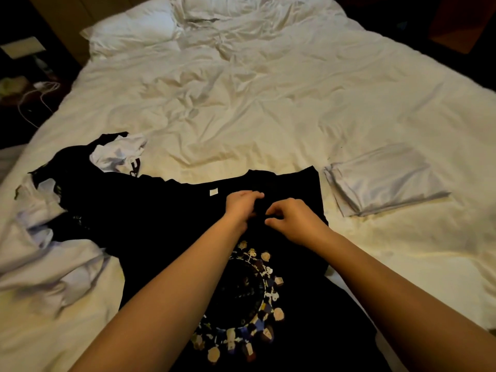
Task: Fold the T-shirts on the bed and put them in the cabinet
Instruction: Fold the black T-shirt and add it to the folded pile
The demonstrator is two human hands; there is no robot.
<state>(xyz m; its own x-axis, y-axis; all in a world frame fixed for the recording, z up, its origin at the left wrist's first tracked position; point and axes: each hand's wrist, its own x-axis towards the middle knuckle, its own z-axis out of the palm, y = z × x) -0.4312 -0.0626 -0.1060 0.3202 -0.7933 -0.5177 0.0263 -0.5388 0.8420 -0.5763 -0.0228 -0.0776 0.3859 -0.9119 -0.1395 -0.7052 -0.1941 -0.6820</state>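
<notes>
Now | left hand [241, 204] fingers curled, gripping black T-shirt [161, 224] | right hand [292, 218] fingers pinching same cloth

Pretty clearly a bedroom: one big bed [268, 103] with a rumpled white duvet fills most of the view, pillows [139, 25] sit at its far edge, and a dim nightstand [21, 87] with white cables [40, 95] stands by the far left corner
</notes>
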